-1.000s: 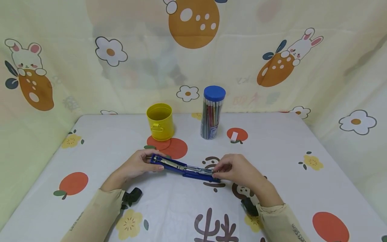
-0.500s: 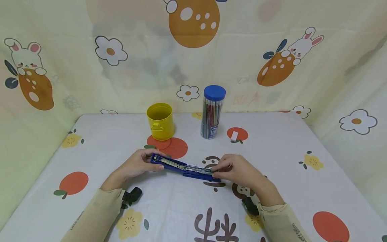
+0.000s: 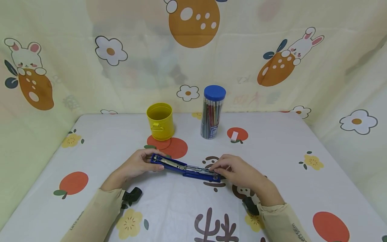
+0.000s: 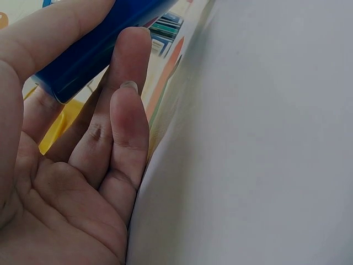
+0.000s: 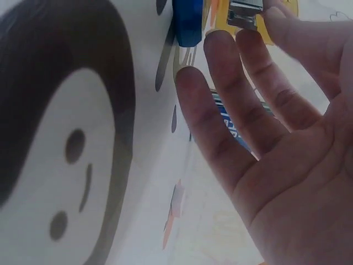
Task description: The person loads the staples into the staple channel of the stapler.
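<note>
A blue stapler is folded wide open, its metal insides facing up, above the middle of the table. My left hand pinches its left end between thumb and fingers; in the left wrist view the blue casing shows between them. At the other end, the thumb and a finger of my right hand pinch the metal staple channel. The right wrist view shows the channel's metal end by the thumb and the blue base beside it, with the other fingers extended. Whether staples lie inside cannot be made out.
Behind the stapler stand a yellow bucket and a clear tub of pencils with a blue lid. A small white eraser lies right of the tub. A patterned cloth covers the table, and a printed curtain hangs behind.
My right thumb and finger have shifted slightly left along the metal channel, uncovering more of the stapler's right end. The left hand and stapler look unmoved.
</note>
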A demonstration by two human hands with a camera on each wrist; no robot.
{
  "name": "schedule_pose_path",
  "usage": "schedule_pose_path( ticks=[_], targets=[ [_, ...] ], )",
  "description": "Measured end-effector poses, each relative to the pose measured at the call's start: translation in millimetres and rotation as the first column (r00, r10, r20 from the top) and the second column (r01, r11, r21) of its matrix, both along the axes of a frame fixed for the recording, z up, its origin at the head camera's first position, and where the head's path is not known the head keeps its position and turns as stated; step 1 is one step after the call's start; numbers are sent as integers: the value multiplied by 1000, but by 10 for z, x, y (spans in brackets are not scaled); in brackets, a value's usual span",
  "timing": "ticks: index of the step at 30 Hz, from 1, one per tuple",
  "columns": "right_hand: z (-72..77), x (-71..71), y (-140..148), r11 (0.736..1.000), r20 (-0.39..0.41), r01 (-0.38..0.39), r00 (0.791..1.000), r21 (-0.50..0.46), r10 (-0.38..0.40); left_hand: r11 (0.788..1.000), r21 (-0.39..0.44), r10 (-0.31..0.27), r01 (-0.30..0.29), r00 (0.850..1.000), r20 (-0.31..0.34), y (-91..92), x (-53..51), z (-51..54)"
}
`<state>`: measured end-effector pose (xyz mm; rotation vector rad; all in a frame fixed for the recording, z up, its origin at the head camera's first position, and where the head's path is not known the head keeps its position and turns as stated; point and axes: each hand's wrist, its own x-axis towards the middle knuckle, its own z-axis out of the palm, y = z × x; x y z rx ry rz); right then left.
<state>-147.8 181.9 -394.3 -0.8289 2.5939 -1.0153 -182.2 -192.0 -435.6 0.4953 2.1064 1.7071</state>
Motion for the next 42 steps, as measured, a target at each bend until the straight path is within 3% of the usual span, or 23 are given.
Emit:
schedule_pose_path(
  ticks=[11, 21, 30, 42],
  targets=[
    [-24, 11, -31, 999, -9, -7, 1000, 50, 7, 999, -37, 13, -14, 1000, -14, -4, 4, 11],
    [49, 11, -131, 992, -23, 33, 999, 119, -30, 999, -40, 24, -25, 999, -22, -24, 23, 8],
    [20, -30, -132, 977, -118, -47, 990, 206, 72, 999, -47, 23, -24, 1000, -12, -19, 21, 21],
    [-28, -6, -73, 969, -126, -76, 986, 236, 109, 999, -34, 14, -14, 1000, -18, -22, 5, -10]
  ],
)
